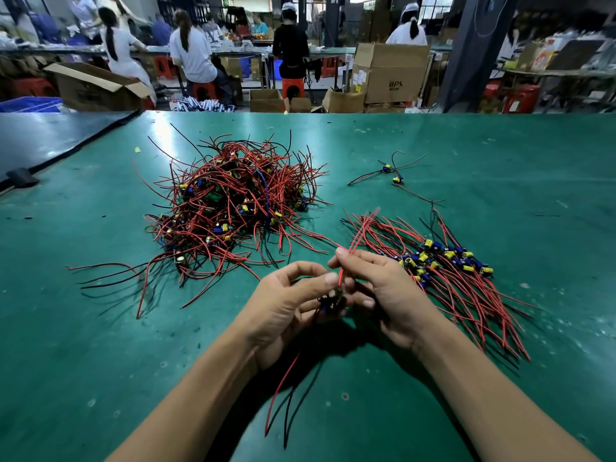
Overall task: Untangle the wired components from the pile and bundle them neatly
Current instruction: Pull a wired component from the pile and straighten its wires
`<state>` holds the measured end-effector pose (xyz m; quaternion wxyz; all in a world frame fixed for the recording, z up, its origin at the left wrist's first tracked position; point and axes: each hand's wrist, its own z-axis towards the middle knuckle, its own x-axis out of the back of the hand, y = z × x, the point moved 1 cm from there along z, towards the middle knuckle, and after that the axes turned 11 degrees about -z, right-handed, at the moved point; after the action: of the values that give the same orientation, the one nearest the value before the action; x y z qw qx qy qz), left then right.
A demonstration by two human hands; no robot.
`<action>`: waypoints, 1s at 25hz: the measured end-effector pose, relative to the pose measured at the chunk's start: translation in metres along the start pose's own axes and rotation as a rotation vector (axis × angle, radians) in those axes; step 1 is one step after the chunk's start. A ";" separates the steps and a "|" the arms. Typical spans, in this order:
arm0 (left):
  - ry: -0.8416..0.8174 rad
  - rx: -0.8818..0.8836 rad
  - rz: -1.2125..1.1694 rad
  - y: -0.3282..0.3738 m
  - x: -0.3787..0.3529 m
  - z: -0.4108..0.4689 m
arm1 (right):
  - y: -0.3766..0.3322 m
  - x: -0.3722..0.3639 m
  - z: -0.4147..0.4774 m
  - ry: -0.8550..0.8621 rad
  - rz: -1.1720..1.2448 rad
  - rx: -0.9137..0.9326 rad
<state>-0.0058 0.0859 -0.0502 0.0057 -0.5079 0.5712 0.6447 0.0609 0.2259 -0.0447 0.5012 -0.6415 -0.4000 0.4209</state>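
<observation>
The left hand (286,305) has its fingers curled around a small component (328,303), and the thumb presses on it from above. The right hand (386,295) pinches two red leads (359,230) between thumb and forefinger. These leads rise up and away from the fingertips. More wires (283,391), red and black, hang down below the left palm, toward the wrists.

The pile (230,201) lies beyond the left fingers, well apart from them. The bundle (443,271) lies just beside the right knuckles, on the outer side. Two loose parts (391,173) lie far beyond the right fingertips on the table (500,161).

I think the first risk is a hidden link. One red wire from the pile runs very near to the right fingertips, and I cannot tell if it is joined to the held piece. If it is, a strong pull will drag the pile and make the knots tighter.

The second risk is at the component itself. If the right fingers draw the leads hard while the left fingers hold firm, a lead can probably bend sharply or tear off where it joins the part.

The third risk is the hanging wires. They can catch on the forearms, or sweep into the bundle when the piece goes there, and disturb its order. The right hand is also close enough to push the bundle aside by accident.
</observation>
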 end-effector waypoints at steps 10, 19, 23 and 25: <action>0.112 -0.151 0.481 -0.013 -0.003 0.002 | 0.010 0.002 -0.001 -0.017 -0.201 0.032; 0.111 -0.156 0.548 -0.010 -0.003 0.004 | 0.004 0.005 0.006 0.296 -0.831 0.271; 0.070 -0.138 0.547 -0.009 -0.004 0.003 | 0.006 0.011 0.010 0.488 -0.845 0.369; 0.049 -0.114 0.545 -0.007 -0.005 0.002 | 0.006 0.015 0.012 0.586 -0.850 0.417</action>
<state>-0.0008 0.0928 -0.0528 -0.2101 -0.3504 0.6496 0.6411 0.0555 0.2424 -0.0544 0.8334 -0.4013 -0.3758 0.0559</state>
